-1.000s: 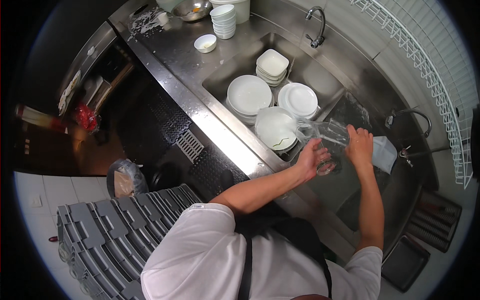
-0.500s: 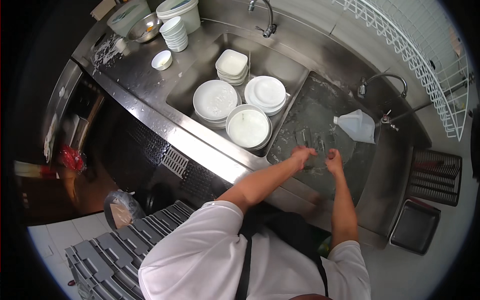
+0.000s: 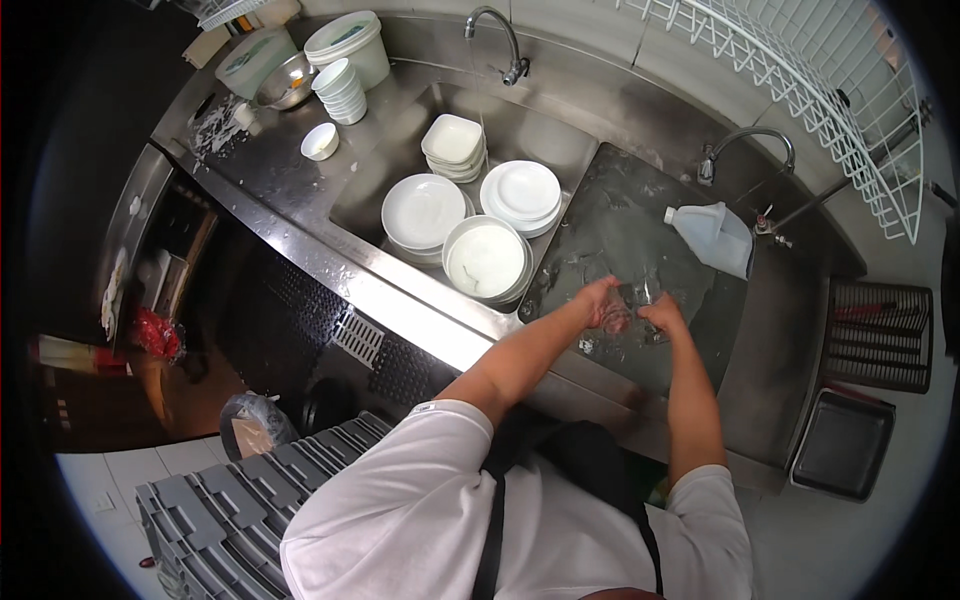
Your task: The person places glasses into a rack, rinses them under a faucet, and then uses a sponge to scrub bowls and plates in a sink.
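Over the grey mat in the right-hand basin, my left hand (image 3: 598, 298) is closed on a clear drinking glass (image 3: 616, 312). Close beside it, my right hand (image 3: 662, 312) is closed on a second clear glass (image 3: 646, 292). The glasses are close together; their see-through walls make their outlines hard to follow. Wet grey board or mat (image 3: 600, 215) with streaks of water lies beneath both hands. A translucent plastic jug (image 3: 712, 236) lies on its side beyond my right hand.
Left of my hands, the sink (image 3: 385, 130) holds stacked bowls (image 3: 486, 258), round plates (image 3: 422, 210), small plates (image 3: 528, 188) and square dishes (image 3: 452, 138). Two faucets (image 3: 514, 70) rise behind. A white wire rack (image 3: 840, 95) overhangs the right; a dark rack (image 3: 878, 335) stands beside the counter.
Both hands have come up slightly, lifting the glasses, which show more clearly between them. The whole view has shifted a little.
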Tool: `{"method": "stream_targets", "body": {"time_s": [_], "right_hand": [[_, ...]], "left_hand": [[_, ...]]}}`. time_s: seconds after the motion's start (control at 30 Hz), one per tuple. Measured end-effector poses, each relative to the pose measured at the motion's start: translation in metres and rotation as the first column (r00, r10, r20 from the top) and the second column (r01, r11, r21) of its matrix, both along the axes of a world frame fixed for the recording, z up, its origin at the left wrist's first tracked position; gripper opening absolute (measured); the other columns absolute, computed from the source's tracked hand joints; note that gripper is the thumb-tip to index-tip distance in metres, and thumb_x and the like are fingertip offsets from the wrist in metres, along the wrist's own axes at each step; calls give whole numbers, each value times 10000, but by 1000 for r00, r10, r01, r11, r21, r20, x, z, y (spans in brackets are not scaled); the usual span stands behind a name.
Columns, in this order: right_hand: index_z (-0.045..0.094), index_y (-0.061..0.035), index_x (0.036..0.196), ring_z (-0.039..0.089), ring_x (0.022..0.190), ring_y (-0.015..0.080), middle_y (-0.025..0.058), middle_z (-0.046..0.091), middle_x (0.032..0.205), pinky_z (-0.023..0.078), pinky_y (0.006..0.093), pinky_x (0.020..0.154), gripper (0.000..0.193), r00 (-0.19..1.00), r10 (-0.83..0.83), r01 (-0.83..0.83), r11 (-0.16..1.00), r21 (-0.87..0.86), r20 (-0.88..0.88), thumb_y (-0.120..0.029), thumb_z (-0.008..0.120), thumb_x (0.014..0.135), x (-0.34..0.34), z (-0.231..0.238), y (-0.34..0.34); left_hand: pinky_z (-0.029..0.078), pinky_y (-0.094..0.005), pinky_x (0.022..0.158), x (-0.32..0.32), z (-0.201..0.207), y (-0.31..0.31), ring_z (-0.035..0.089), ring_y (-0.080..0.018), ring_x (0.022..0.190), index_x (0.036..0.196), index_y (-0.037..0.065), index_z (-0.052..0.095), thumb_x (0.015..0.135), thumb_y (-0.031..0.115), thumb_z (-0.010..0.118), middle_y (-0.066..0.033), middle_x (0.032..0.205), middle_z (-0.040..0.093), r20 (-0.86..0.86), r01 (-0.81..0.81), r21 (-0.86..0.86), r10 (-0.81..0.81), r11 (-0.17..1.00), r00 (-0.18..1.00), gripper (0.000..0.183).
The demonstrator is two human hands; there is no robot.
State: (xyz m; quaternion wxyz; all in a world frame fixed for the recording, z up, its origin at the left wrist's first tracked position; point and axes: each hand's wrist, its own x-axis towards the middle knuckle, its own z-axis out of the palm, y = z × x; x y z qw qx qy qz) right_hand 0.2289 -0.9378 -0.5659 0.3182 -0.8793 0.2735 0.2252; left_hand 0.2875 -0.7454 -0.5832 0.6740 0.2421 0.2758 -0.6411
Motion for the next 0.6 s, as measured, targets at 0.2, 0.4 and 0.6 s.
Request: {"method": "stream_targets", "body": {"time_s": [0.2,0.4,0.6], "right_hand": [[608,-18,1042,613,790,316,150,607,973,504,485,641,390,940,-211,282,922,264,-266,-305,652,782,-9,-27,17],[602,-130,995,588,662,236,59,585,745,502,431,547,316,897,-412,372,511,775,-159,-371,618,791,-16,17,28],[581,-71,1038,620,777,234,74,598,936,556,355,642,328,653,-646,371,-182,910,-395,-326,618,835,-47,119,52]], "left_hand": [[511,-535,702,-10,-13,22,580,-381,852,1227,-49,405,783,377,613,-170,1146,523,93,-248,363,230,898,969,649],[530,-504,749,-13,16,11,602,-331,949,1197,81,463,878,369,536,-171,1136,540,-148,-422,25,421,906,895,437],[552,-424,709,-25,134,27,625,-257,782,985,68,526,863,382,559,-120,920,597,-211,-441,-173,404,881,890,339]]}}
